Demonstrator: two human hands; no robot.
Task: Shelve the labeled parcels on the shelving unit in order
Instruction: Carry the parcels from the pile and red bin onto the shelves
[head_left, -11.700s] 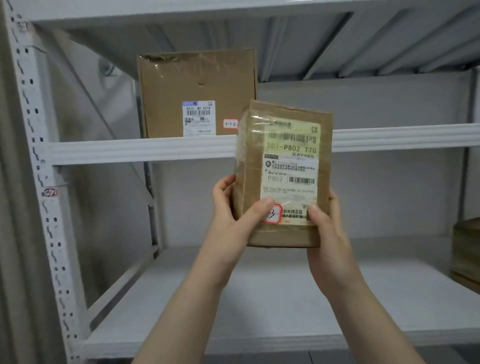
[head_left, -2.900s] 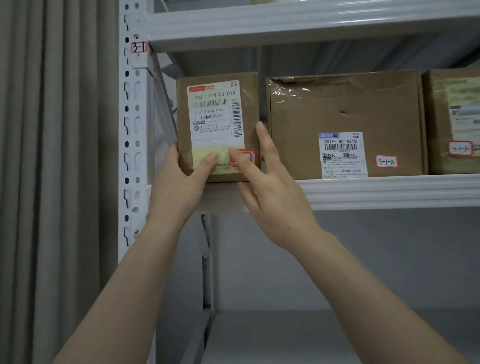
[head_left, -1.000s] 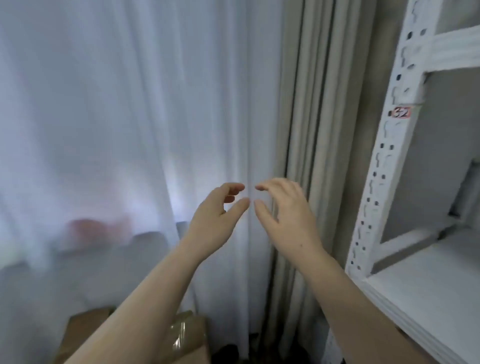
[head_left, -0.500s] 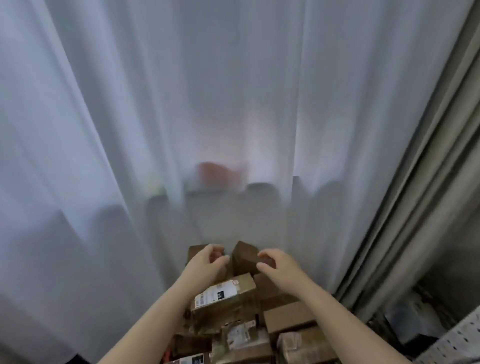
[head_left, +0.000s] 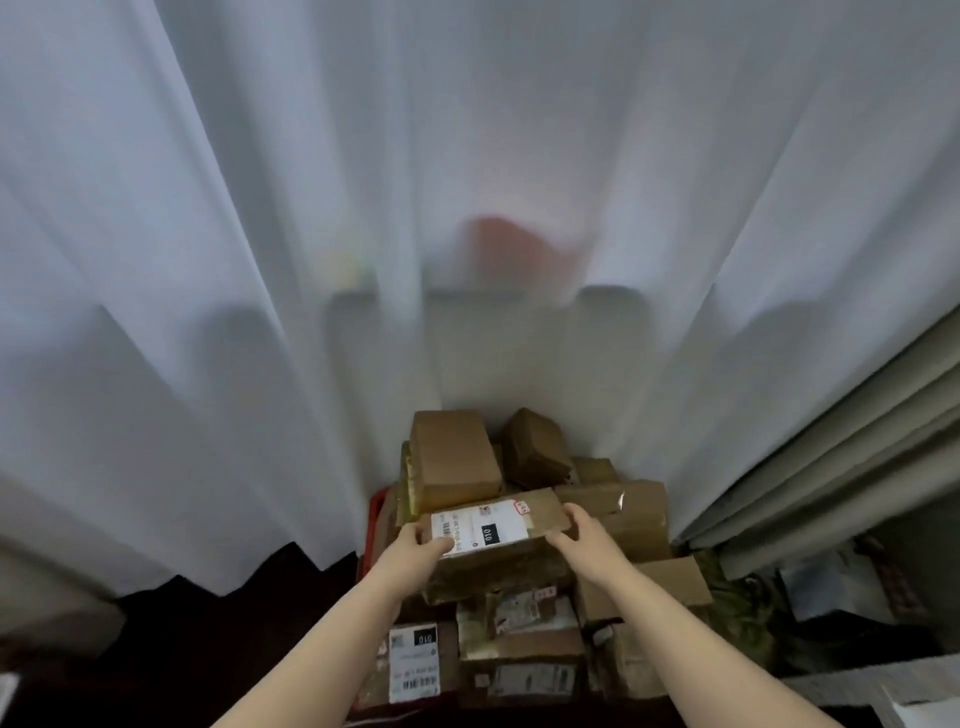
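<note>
The left hand (head_left: 420, 550) and right hand (head_left: 583, 540) have dropped onto a flat brown cardboard parcel (head_left: 543, 519), white-labelled. It lies between them, each gripping one end.

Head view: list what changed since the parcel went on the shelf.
The hands let go of the shelved parcel and dropped to the pile; left hand and right hand now grip the ends of its top white-labelled parcel. The rest of the pile stayed put.
</note>
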